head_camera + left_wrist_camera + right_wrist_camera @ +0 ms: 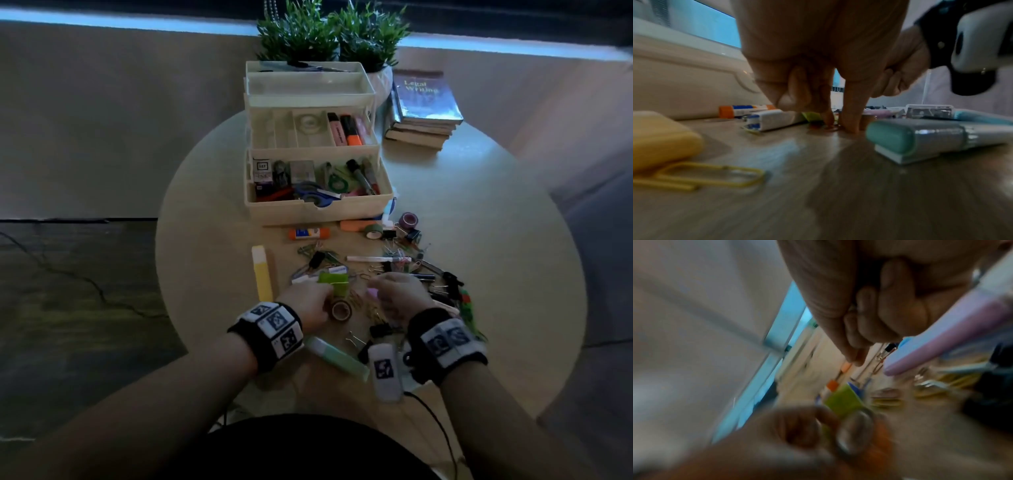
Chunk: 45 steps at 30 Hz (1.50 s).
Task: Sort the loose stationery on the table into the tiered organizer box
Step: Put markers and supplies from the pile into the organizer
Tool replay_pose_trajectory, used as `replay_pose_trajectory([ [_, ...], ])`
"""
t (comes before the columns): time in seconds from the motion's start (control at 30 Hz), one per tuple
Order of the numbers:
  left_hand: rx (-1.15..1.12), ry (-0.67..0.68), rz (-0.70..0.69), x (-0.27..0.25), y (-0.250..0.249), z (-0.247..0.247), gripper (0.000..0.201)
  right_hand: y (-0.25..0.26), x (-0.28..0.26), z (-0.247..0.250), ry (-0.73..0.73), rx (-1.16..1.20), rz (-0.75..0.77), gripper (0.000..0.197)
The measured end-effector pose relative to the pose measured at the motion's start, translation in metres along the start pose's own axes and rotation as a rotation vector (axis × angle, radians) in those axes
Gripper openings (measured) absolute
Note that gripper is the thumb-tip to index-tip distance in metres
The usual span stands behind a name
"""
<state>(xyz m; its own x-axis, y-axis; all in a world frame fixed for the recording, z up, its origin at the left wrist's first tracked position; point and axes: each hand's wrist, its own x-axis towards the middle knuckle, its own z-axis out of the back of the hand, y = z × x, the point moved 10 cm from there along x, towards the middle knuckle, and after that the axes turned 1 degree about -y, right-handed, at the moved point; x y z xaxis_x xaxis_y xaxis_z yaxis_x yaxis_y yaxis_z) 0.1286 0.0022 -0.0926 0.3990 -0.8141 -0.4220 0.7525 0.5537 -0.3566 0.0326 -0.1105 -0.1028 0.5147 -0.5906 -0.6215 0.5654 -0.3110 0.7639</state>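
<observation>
The cream tiered organizer box [318, 212] stands open at the back, with pens, scissors and tape in its trays. Loose stationery lies in front of it. My left hand [327, 298] [838, 126] points down, thumb and forefinger pinching a small paper clip on the tabletop, between a green sticky pad [334, 284] and a brown tape roll [340, 310]. My right hand [373, 284] [854, 361] is curled, its thumb and forefinger pinched on what looks like a thin wire clip. A lilac highlighter [941, 337] runs under that hand; whether it is held is unclear.
A yellow highlighter [262, 274] lies to the left, a mint one [337, 358] near my wrists, and a glue stick [308, 233] by the box. Binder clips and pens [411, 270] crowd the right. Stacked books [424, 113] and potted plants [329, 34] stand behind.
</observation>
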Motion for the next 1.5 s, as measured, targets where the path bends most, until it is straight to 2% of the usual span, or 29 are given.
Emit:
replay_pose_trajectory([
  [0.07,0.069,-0.009,-0.017,0.001,-0.009,-0.002,0.020,0.019,-0.001,-0.009,-0.091,-0.689,0.185,0.013],
  [0.1,0.092,0.001,-0.024,0.003,-0.013,-0.004,0.019,0.024,-0.002,-0.020,-0.091,-0.916,0.240,0.016],
  [0.13,0.110,0.030,-0.032,0.005,-0.016,-0.008,0.020,0.029,-0.005,-0.030,-0.070,-1.029,0.276,0.018],
  [0.23,0.137,0.146,-0.040,0.007,-0.019,-0.017,0.020,0.035,-0.004,-0.051,0.017,-1.170,0.328,0.020],
  [0.4,0.097,0.225,-0.025,0.011,-0.013,-0.019,0.024,0.036,0.005,-0.064,0.159,-1.264,0.296,0.023],
  [0.5,-0.069,0.186,0.037,0.010,-0.002,-0.007,0.022,0.040,0.003,-0.058,0.158,-1.162,0.286,0.018],
  [0.53,-0.170,0.144,0.065,0.008,0.004,0.001,0.021,0.038,0.006,-0.052,0.142,-1.111,0.273,0.024],
  [0.6,-0.536,0.043,0.138,0.002,0.020,0.017,0.026,0.034,0.013,-0.038,0.104,-0.955,0.213,0.031],
  [0.63,-0.776,-0.001,0.172,-0.002,0.030,0.024,0.032,0.035,0.015,-0.031,0.094,-0.809,0.194,0.029],
  [0.7,-1.209,-0.068,0.245,-0.010,0.049,0.036,0.039,0.039,0.015,-0.023,0.151,-0.354,0.122,0.025],
  [0.77,-1.550,-0.089,0.281,-0.014,0.059,0.045,0.037,0.046,0.008,-0.032,0.342,0.216,0.013,0.022],
  [0.83,-1.760,-0.095,0.262,-0.012,0.062,0.057,0.036,0.068,-0.003,-0.048,0.549,0.595,-0.017,0.025],
  [0.9,-1.890,-0.123,0.243,-0.007,0.064,0.070,0.034,0.088,-0.003,-0.056,0.613,0.763,-0.013,0.025],
  [1.0,-1.975,-0.165,0.298,0.002,0.073,0.081,0.030,0.092,0.013,-0.070,0.500,0.687,-0.152,0.010],
  [1.07,-1.972,-0.166,0.330,0.008,0.081,0.090,0.029,0.087,0.024,-0.073,0.396,0.466,-0.263,0.023],
  [1.13,-1.914,-0.200,0.353,0.015,0.093,0.106,0.026,0.097,0.032,-0.079,0.366,0.310,-0.306,0.026],
  [1.27,-1.803,-0.265,0.365,0.030,0.117,0.157,0.029,0.169,0.048,-0.102,0.372,0.316,-0.215,0.032],
  [1.37,-1.773,-0.378,0.374,0.043,0.130,0.196,0.032,0.230,0.063,-0.131,0.367,0.384,-0.103,0.035],
  [1.5,-1.725,-0.456,0.381,0.060,0.138,0.227,0.038,0.268,0.080,-0.175,0.383,0.405,-0.044,0.033],
])
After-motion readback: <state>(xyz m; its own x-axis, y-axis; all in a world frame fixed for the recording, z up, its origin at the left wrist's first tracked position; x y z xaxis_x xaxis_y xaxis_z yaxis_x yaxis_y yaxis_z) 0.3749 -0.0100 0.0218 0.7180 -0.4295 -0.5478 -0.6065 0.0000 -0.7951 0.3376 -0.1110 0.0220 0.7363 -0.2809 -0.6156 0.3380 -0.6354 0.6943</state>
